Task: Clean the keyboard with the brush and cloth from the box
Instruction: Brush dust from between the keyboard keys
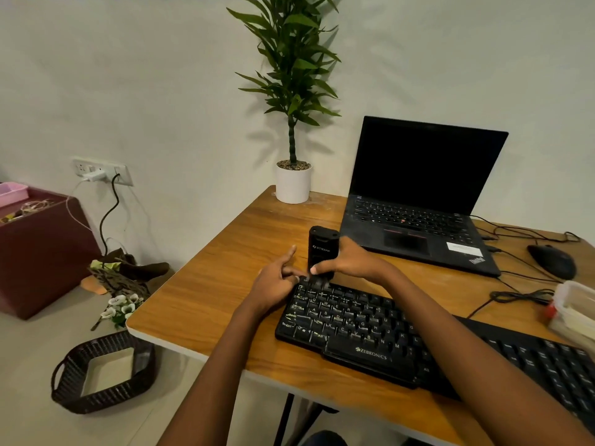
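Keyboard point(347, 329) on worktop point(225, 284) just in front of laptop point(418, 204); right hand point(347, 262) wrapped round brush point(322, 249), left hand point(277, 278) loose, empty, touching its corner; I judge hard strokes could pop a keycap.

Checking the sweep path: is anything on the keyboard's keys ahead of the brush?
Nothing visible. The black block-shaped brush in the right hand touches the top-left keys of the black keyboard; the left hand rests beside it.
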Available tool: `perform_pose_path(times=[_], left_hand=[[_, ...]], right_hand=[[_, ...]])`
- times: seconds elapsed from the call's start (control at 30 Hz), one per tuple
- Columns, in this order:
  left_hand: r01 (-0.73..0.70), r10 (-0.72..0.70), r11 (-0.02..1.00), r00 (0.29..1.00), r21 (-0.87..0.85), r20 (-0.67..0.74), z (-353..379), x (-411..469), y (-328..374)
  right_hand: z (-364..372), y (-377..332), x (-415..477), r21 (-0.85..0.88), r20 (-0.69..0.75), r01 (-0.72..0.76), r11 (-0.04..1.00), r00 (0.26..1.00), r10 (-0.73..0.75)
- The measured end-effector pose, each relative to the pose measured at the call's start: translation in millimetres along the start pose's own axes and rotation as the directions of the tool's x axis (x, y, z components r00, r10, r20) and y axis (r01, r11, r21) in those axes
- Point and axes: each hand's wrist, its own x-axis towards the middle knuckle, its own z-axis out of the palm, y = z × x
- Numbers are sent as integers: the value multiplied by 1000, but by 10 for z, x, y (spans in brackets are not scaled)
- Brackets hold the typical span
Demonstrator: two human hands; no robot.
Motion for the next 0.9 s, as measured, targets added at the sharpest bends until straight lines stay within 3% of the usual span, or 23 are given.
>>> perform_pose_path(times=[0.07,0.13,0.23,0.33,0.53,0.7,0.9], left_hand=[[4,-4,1000,1000,3,3,3,-6,6],[11,-11,1000,1000,-27,-3,-5,-15,14],[10,-10,1000,1000,-17,-8,-6,-7,5],[9,-10,1000,999,-7,-46,-8,-24,28],[10,-12,996,1000,-94,-18,-14,-47,66],[-9,7,997,1000,-74,-26,-33,-35,64],[-35,36,986,999,-164,4,-40,-71,96]], right_hand=[[-21,2,-5,14,-60,11,1000,998,-10],[-27,-46,-46,39,-6,12,999,1000,-12],[-22,-35,-53,-71,-27,32,997,999,-34],[-33,-90,-67,44,-92,61,997,994,-56],[87,-128,-137,25,11,106,994,994,-106],[2,-242,-118,-53,112,34,998,993,-28],[61,-216,-126,28,85,34,999,996,-36]])
